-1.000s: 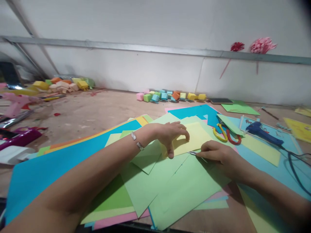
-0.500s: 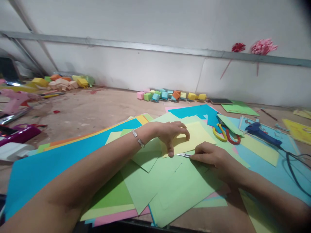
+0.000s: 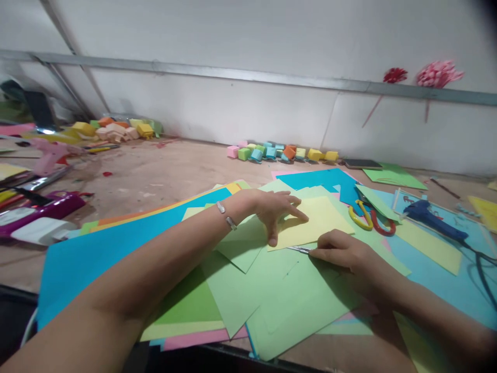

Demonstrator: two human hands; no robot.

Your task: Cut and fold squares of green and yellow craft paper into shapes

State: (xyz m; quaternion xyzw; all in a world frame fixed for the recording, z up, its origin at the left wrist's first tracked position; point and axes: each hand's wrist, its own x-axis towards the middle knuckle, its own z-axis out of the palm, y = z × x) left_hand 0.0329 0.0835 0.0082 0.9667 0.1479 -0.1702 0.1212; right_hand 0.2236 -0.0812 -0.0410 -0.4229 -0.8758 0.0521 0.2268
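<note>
My left hand [image 3: 277,210], with a silver cuff bracelet [image 3: 226,215] on its wrist, spreads its fingers over a pale yellow sheet of paper [image 3: 326,215]. The thumb rests at the sheet's lower left edge and the index finger reaches across its surface. My right hand [image 3: 345,254] is closed round a slim, pointed silver tool [image 3: 298,249]; most of it is hidden in the fingers. Its tip lies along the lower edge of the yellow sheet. Underneath are light green sheets [image 3: 287,311], one bearing a short dark pen mark.
Scissors [image 3: 361,217] with yellow and red handles lie right of the yellow sheet, near a blue glue gun [image 3: 435,223]. Small paper cubes [image 3: 272,153] line the wall. At left are a pink glue gun [image 3: 48,155], a white plug adapter [image 3: 42,230] and a large blue sheet [image 3: 101,264].
The view has turned slightly left, so everything sits further right. My left index finger has straightened out over the yellow sheet. My right hand keeps the tool at the sheet's lower edge.
</note>
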